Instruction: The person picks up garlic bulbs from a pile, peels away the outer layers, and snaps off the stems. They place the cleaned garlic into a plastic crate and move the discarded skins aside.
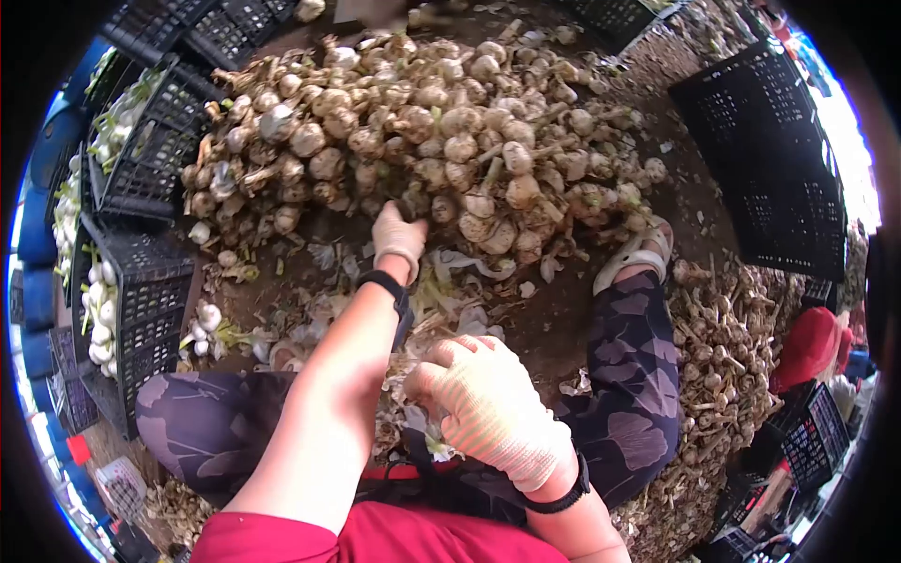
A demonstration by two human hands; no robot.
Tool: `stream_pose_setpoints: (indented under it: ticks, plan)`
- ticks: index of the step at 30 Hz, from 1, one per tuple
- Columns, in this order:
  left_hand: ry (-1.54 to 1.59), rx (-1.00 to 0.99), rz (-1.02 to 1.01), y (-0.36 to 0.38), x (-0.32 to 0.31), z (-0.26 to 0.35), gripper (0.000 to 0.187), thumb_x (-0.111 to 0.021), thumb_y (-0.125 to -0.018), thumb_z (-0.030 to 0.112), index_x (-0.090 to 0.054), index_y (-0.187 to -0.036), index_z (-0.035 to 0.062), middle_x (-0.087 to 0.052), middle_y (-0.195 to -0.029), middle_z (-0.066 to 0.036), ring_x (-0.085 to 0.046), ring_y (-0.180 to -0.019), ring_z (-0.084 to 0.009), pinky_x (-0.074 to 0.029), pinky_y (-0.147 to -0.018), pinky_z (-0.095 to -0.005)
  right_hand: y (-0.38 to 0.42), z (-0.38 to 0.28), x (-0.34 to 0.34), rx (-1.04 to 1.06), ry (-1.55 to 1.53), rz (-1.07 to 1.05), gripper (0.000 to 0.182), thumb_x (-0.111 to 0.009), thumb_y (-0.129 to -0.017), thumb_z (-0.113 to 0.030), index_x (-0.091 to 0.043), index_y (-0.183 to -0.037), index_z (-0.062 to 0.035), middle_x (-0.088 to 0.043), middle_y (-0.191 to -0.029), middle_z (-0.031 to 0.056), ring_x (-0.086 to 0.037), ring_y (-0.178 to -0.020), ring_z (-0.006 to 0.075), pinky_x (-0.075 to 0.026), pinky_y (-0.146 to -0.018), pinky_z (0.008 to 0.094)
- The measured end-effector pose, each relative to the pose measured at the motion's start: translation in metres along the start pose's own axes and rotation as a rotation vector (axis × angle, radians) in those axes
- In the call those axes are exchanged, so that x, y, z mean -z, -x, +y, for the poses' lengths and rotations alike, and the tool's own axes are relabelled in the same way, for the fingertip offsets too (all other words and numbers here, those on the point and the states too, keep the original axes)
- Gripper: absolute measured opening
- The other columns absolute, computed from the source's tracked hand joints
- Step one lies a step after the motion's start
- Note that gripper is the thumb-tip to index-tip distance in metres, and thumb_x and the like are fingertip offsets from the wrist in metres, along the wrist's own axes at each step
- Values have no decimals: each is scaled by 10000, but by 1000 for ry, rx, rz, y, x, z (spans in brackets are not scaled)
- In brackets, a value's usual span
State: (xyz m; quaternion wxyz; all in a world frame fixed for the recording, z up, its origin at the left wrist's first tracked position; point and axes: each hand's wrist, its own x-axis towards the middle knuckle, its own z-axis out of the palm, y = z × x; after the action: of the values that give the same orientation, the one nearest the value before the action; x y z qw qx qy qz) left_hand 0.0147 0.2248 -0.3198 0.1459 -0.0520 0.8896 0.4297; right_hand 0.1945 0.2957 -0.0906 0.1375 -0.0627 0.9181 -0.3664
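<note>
My left hand (399, 236), in a pale glove, reaches into the near edge of a large heap of dirty garlic bulbs (460, 122). Its fingertips are lost in the shadow among the bulbs, so whether they grip one is hidden. Closer to my body, my right hand (490, 403) wears a striped knit glove and has its fingers curled. What it holds, if anything, is out of sight beneath the fingers. Loose garlic skins and trimmings (441, 291) lie between my legs, below the heap.
Black plastic crates (141, 310) with cleaned white garlic stand at left. A large black crate (765, 155) stands at upper right. More garlic bulbs (723, 375) spread beyond my right leg. A few whitish bulbs (206, 319) lie beside the left crates.
</note>
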Motion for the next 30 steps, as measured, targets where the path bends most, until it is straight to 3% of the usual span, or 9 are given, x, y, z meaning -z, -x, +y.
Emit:
stream_pose_setpoints:
  ticks: [3,6,14,16,17,19,21,25,30]
  plan:
    - [18,-142,12,6,26,8,164,-673,-718,68,-627,-870,31,-658,-769,-136,-613,-684,-225,-494,-710,-311,4,9,0,-55,64,56,171,-695,-699,-238,-627,-800,-118,-599,-824,70,-592,-882,280,-434,-848,396]
    - [-24,-350,-242,13,81,25,133,-668,-756,-4,-602,-868,25,-595,-721,-7,-508,-638,-87,-458,-600,-262,-1,9,8,-108,83,182,376,-744,-686,-426,-606,-775,-87,-599,-783,98,-599,-838,278,-426,-855,390]
    - [-139,-485,-951,126,186,136,97,-615,-796,27,-610,-891,9,-632,-720,-52,-601,-625,-110,-482,-576,-277,-16,14,-14,-106,236,276,388,-742,-692,-437,-641,-817,-84,-638,-793,93,-617,-834,268,-439,-792,382]
    - [-190,-797,-750,139,190,130,103,-597,-793,22,-614,-895,11,-642,-700,-62,-633,-632,-140,-500,-593,-294,-14,14,-18,-37,227,227,355,-747,-700,-394,-648,-835,-81,-641,-799,95,-621,-836,272,-443,-791,387]
    - [-164,-515,-840,146,198,133,303,-713,-751,98,-611,-1028,27,-654,-864,-103,-655,-832,-185,-518,-744,-319,-12,13,-17,14,124,262,311,-742,-713,-344,-649,-845,-78,-639,-798,99,-622,-828,283,-450,-781,394]
    - [-9,-640,-699,154,201,124,453,-773,-707,143,-587,-1106,39,-627,-976,-127,-622,-949,-212,-493,-829,-335,-12,13,-12,111,-160,356,220,-714,-748,-237,-651,-872,-66,-632,-792,127,-614,-791,322,-468,-739,390]
    - [26,-871,-529,157,208,119,810,-891,-584,252,-508,-1273,67,-515,-1228,-168,-515,-1168,-272,-412,-994,-366,-3,11,-9,20,-706,291,192,-633,-879,-245,-634,-897,-54,-624,-817,70,-588,-746,175,-457,-730,293]
    - [44,-808,-570,166,195,108,711,-850,-581,97,-561,-1230,99,-533,-1161,-130,-573,-1033,-286,-494,-843,-340,6,-5,-1,-82,-1311,254,256,-538,-966,-272,-590,-1033,-30,-585,-910,-15,-497,-824,55,-427,-750,231]
    - [62,-961,-425,167,198,111,699,-829,-598,47,-565,-1242,111,-548,-1057,-101,-595,-942,-249,-490,-830,-315,9,-6,4,-50,-1294,215,302,-531,-964,-258,-551,-1139,-13,-590,-981,-8,-506,-869,66,-428,-788,229]
